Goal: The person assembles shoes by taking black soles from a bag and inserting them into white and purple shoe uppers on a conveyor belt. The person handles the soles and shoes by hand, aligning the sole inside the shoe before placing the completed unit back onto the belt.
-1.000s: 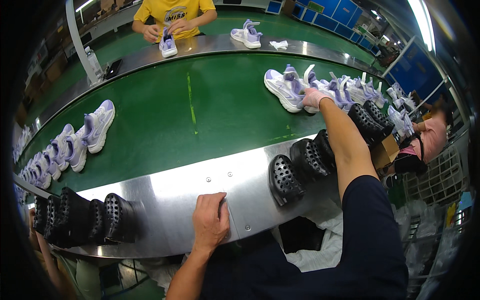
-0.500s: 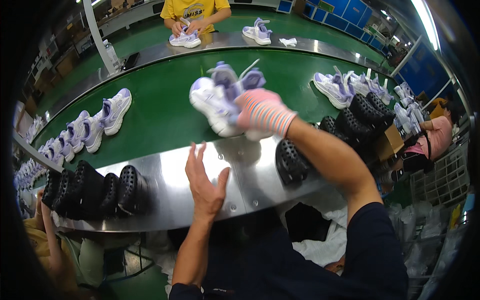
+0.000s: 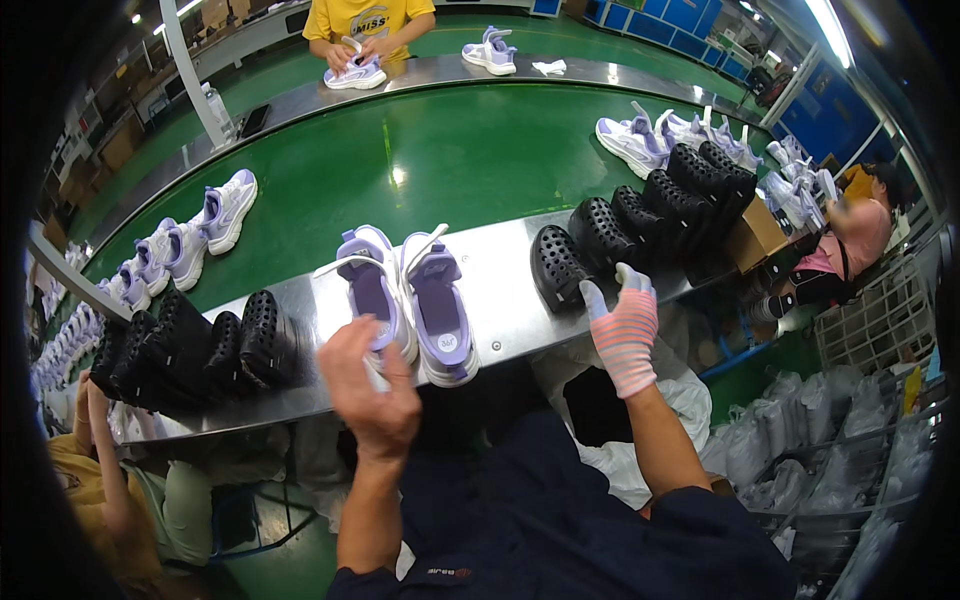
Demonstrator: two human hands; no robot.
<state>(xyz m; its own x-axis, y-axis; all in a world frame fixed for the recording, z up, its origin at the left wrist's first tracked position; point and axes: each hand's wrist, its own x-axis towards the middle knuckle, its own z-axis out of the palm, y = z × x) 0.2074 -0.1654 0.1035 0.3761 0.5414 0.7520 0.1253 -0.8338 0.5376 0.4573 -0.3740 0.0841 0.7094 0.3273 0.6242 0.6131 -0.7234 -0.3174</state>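
A pair of white and lilac sneakers stands side by side on the metal ledge in front of me, openings up and heels toward me: the left sneaker (image 3: 372, 290) and the right sneaker (image 3: 437, 310). My bare left hand (image 3: 372, 385), a little blurred, is at the left sneaker's heel and hides part of it. Its thumb and fingers are apart; contact with the shoe is unclear. My right hand (image 3: 625, 335), in a striped pink glove, is open beside the nearest black perforated shoe form (image 3: 560, 268), thumb and fingers spread near its end.
More black shoe forms (image 3: 265, 340) stand on the ledge at left. Sneaker rows line the green belt (image 3: 330, 180), at left (image 3: 230, 210) and far right (image 3: 632, 140). Across it, a person in yellow handles a sneaker (image 3: 356, 72). Another person in pink (image 3: 858, 230) sits at right.
The sneaker pair that my right hand held over the belt now stands on the ledge. That hand has moved right to the black forms; my left hand has moved slightly left, to the sneaker's heel.
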